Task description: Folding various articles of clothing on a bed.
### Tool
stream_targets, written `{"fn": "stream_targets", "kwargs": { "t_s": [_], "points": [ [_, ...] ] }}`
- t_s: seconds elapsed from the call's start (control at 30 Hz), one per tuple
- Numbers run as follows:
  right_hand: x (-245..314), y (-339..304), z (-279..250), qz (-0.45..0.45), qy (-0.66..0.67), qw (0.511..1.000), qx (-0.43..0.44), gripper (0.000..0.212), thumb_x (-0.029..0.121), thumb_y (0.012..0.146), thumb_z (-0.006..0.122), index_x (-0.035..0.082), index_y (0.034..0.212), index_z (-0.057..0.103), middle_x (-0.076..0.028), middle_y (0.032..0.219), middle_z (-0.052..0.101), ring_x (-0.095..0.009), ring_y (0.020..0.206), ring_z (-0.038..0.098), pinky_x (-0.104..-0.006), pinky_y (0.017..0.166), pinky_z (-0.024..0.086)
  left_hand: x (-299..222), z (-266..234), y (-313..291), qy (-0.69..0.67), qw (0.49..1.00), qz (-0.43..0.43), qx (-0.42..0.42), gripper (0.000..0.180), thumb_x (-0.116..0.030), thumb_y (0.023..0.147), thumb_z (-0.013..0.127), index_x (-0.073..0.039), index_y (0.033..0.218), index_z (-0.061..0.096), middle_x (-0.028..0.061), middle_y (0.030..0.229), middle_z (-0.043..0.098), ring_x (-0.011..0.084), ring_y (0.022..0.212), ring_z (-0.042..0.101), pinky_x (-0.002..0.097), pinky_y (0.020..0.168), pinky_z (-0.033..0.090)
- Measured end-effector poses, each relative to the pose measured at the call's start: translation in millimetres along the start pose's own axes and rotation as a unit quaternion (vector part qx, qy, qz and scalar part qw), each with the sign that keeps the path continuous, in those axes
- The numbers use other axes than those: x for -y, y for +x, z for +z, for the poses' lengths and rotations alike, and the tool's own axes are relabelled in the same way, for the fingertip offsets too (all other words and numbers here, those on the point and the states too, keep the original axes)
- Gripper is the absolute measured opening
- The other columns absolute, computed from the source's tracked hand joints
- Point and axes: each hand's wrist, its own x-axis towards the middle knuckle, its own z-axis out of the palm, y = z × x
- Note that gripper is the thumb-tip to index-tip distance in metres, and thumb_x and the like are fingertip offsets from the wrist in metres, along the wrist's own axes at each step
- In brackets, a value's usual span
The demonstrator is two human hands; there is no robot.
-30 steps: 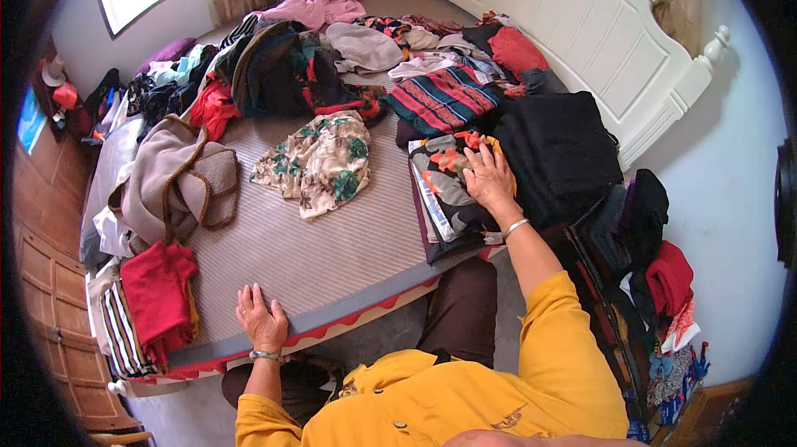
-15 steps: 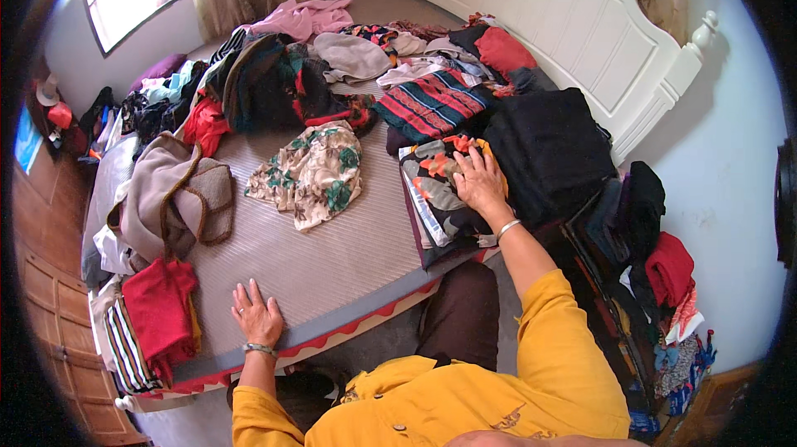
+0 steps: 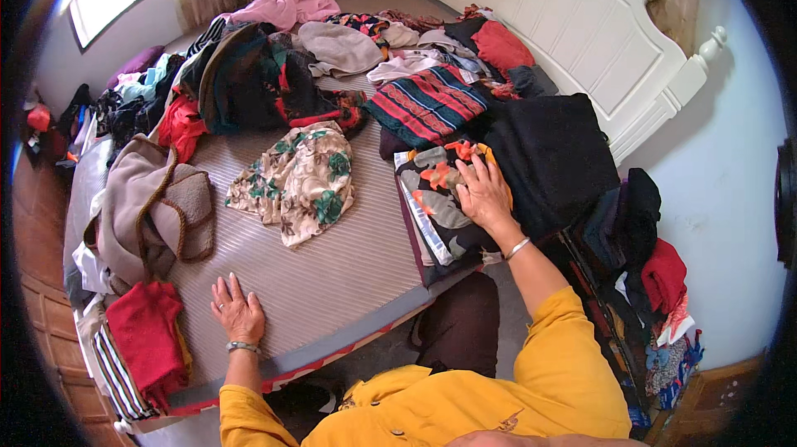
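Many clothes (image 3: 299, 181) across striped mattress (image 3: 332, 273)

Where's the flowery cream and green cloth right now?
In the head view, the flowery cloth lies spread mid-bed, between the beige coat on the left and the folded pile under the right hand.

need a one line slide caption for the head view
Right hand flat on a folded dark floral garment, left hand resting on the bare striped mattress amid scattered clothes.

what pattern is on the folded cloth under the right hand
Dark cloth with orange, grey and white floral shapes, under the right hand; the head view shows it.
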Motion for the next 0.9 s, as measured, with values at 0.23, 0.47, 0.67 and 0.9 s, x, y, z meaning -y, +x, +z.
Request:
{"fn": "stream_targets", "kwargs": {
  "t_s": [0.23, 0.47, 0.67, 0.9],
  "points": [
    [21, 14, -30, 0.004, -0.035, 0.999, -0.040, 0.046, 0.023, 0.075, 0.061, 0.007, 0.117, 0.054, -0.017, 0.133, 0.041, -0.040, 0.119, 0.036, -0.0503, 0.099, 0.030, -4, 3, 16, -0.005, 1.000, 0.020, 0.001, 0.061, -0.027, 0.083, 0.053, -0.008, 0.139, 0.034, 0.0179, 0.144, 0.027, 0.0370, 0.136, 0.021, 0.0554, 0.108, 0.015],
    [202, 85, 27, -0.171, 0.285, 0.943, 0.030, 0.052, 0.030, 0.080, 0.060, 0.002, 0.122, 0.050, -0.021, 0.128, 0.044, -0.039, 0.116, 0.042, -0.0455, 0.101, 0.033, 4, -4, 12, -0.012, 1.000, 0.015, -0.006, 0.060, -0.026, 0.082, 0.054, -0.007, 0.137, 0.036, 0.0186, 0.144, 0.028, 0.0370, 0.136, 0.020, 0.0552, 0.108, 0.014],
    [253, 84, 110, -0.126, 0.122, 0.971, 0.164, 0.059, 0.042, 0.084, 0.054, 0.016, 0.136, 0.043, -0.014, 0.145, 0.031, -0.040, 0.128, 0.030, -0.0513, 0.105, 0.025, 1, 2, 14, -0.032, 0.999, 0.027, -0.018, 0.062, -0.030, 0.080, 0.057, -0.008, 0.135, 0.039, 0.0201, 0.141, 0.031, 0.0364, 0.134, 0.023, 0.0541, 0.107, 0.016],
    [257, 69, 151, -0.153, 0.122, 0.981, 0.004, 0.053, 0.030, 0.075, 0.065, 0.020, 0.125, 0.052, -0.008, 0.141, 0.034, -0.037, 0.127, 0.029, -0.0560, 0.101, 0.026, 9, -3, 14, -0.056, 0.998, 0.022, -0.014, 0.064, -0.033, 0.079, 0.058, -0.008, 0.135, 0.039, 0.0201, 0.141, 0.031, 0.0385, 0.133, 0.023, 0.0570, 0.106, 0.017]
  ]
}}
